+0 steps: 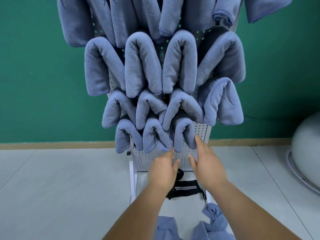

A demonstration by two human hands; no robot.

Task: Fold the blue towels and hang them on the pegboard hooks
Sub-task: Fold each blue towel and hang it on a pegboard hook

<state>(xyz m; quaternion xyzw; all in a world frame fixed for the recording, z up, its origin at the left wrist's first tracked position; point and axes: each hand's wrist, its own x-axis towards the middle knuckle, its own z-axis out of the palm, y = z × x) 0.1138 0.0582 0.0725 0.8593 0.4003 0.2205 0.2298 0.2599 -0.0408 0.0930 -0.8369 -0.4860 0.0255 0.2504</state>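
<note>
Head view: lowest-right folded blue fleece towel (184,134) hangs on the white perforated metal pegboard (147,158), long axis vertical, ends pointing down; left hand (162,168) and right hand (206,163) spread, gripping nothing, fingertips blurred by its hem

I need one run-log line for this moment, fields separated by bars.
left hand: open, below hung towel | right hand: open, at its edge | loose towels: below, unhung

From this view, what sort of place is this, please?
Probably an indoor staged work room: a white pegboard stand full of folded blue towels, a plain green wall, pale floor tiles.
</note>
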